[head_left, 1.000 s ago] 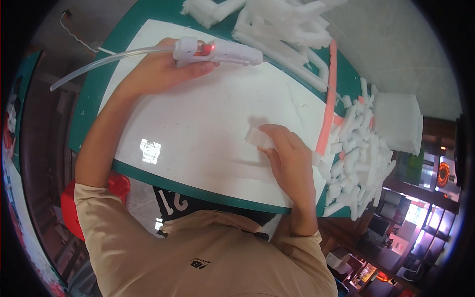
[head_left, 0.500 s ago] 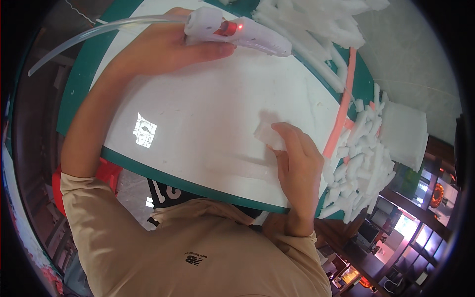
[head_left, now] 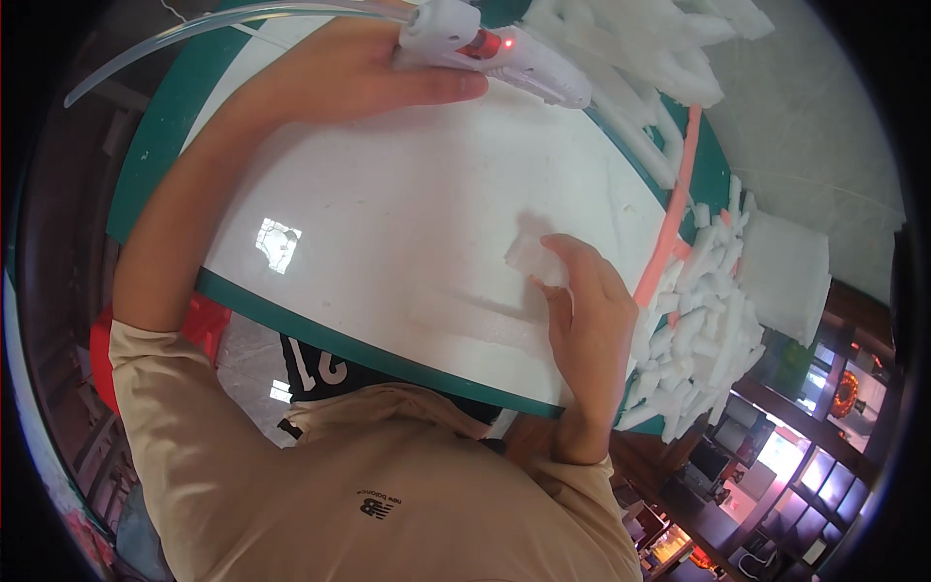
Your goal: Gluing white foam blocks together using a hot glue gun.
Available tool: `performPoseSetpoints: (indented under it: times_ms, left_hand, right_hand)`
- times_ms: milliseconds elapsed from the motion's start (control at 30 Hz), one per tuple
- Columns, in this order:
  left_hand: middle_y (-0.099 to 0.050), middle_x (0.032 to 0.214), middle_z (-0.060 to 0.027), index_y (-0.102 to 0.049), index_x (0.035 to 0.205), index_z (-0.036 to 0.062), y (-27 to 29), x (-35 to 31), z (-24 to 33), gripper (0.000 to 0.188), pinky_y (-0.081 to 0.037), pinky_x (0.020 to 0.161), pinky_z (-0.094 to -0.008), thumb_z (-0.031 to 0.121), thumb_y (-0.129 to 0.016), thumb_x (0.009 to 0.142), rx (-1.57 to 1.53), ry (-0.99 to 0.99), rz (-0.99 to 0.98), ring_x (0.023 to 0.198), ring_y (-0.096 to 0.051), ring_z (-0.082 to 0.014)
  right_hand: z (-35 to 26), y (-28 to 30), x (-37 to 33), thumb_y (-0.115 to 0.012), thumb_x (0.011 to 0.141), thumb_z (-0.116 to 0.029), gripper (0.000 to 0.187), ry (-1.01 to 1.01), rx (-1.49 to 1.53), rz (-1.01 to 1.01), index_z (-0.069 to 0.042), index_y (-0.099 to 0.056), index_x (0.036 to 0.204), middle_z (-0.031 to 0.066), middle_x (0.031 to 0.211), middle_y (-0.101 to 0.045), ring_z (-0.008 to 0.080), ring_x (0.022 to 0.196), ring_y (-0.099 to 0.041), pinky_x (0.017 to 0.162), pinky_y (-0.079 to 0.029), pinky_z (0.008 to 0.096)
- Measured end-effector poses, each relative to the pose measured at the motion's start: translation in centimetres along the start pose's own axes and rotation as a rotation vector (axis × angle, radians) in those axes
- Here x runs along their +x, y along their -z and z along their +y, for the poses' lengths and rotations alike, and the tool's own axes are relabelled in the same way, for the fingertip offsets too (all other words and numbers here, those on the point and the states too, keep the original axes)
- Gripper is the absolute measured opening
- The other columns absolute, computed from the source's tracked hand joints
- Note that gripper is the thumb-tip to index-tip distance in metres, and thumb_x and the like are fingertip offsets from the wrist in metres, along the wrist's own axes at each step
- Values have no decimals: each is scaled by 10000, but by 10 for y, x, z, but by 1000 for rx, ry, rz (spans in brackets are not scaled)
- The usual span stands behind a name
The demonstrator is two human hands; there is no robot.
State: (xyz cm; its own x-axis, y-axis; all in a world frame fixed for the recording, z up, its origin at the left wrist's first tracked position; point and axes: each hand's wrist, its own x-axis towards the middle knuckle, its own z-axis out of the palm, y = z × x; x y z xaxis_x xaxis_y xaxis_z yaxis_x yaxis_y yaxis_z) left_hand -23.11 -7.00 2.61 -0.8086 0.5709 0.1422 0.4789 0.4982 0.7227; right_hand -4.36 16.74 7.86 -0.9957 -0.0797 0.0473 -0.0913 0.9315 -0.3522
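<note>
My left hand (head_left: pixel 373 73) is closed round a white glue gun (head_left: pixel 529 63) at the far side of the table. A small red light glows on the gun, and a long clear glue stick (head_left: pixel 223 15) sticks out of its back end toward the left. The nozzle points right, above the white board. On the right part of the board, my right hand (head_left: pixel 590 306) pinches a small whitish foam block (head_left: pixel 533 258) between thumb and fingers. The gun and the block are well apart.
A glossy white board (head_left: pixel 388 223) lies on a green tabletop (head_left: pixel 388 359). Loose white foam strips (head_left: pixel 693 339) are heaped at the right, with longer foam pieces (head_left: pixel 640 48) at the far right. A pink foam strip (head_left: pixel 672 223) runs along the board's right edge. A red stool (head_left: pixel 204 325) stands at the left.
The glue gun in my left hand has shifted a little to the right in the picture. My right hand still pinches the foam block in nearly the same spot, the block turned slightly.
</note>
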Motion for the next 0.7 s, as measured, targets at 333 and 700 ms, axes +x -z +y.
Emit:
performPoseSetpoints:
  times_ms: [333, 700]
  left_hand:
    - [-600, 1172, -126, -698, 1167, 127, 2, 2, 14, 447, -473, 885, -358, 451, -711, 860, -73, -15, -16, 1021, -611, -269]
    - [-655, 1104, -103, -686, 1182, 120, -4, -5, 11, 527, -522, 789, -317, 503, -732, 822, 27, 198, 29, 911, -655, -217]
  right_hand:
    - [6, -1, -3, -696, 764, 42, 390, -30, 71, 6, -54, -623, 1135, 116, 1122, -674, 325, 940, -641, 779, -521, 377]
    - [1, -1, -4, -679, 725, 82, 446, -92, 89, -8, -56, -608, 1143, 125, 1141, -661, 346, 989, -627, 840, -509, 406]
